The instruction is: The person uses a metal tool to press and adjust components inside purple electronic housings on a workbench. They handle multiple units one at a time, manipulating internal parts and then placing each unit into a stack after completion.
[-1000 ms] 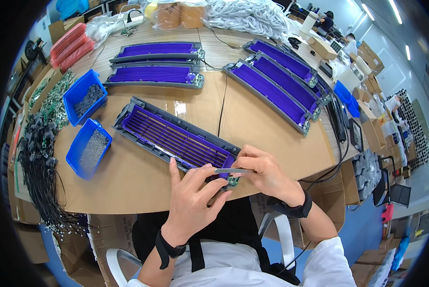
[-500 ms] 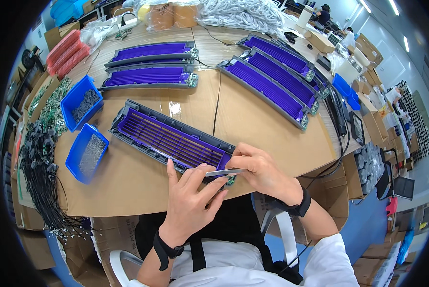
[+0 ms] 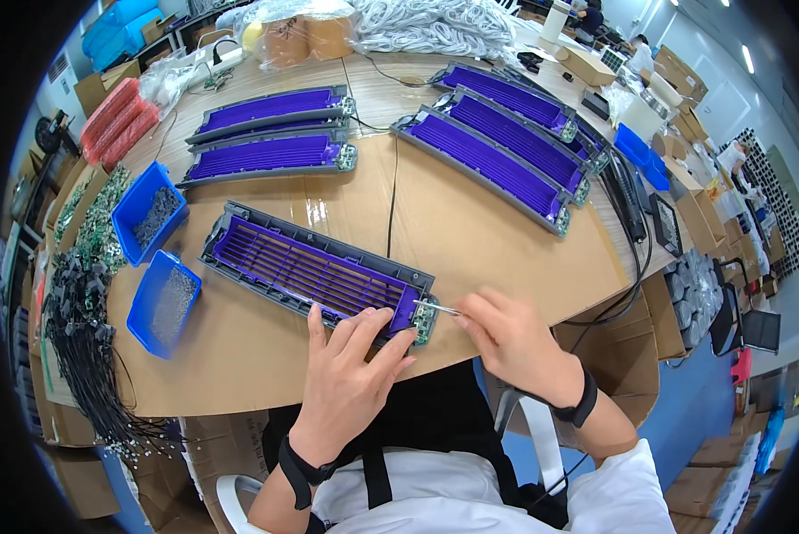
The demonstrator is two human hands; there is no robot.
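A long dark-grey housing with a purple slatted insert (image 3: 315,271) lies slantwise on the cardboard before me. At its right end sits a small green circuit board (image 3: 424,322). My left hand (image 3: 350,378) rests on the near edge beside that end, fingers spread and fingertips touching the purple part. My right hand (image 3: 515,334) pinches a pair of slim metal tweezers (image 3: 437,307). The tweezers point left, their tip at the top of the circuit board; whether the tip grips anything is too small to tell.
Two blue bins of small grey parts (image 3: 150,214) stand at the left, near a bundle of black cables (image 3: 83,329). More purple-lined housings (image 3: 266,160) lie at the back left and back right (image 3: 484,165). A black cord (image 3: 392,205) runs behind the work.
My right hand has moved right and slightly down, and the tweezers now reach to the circuit board instead of lying across by the left fingertips. My left hand stays on the housing.
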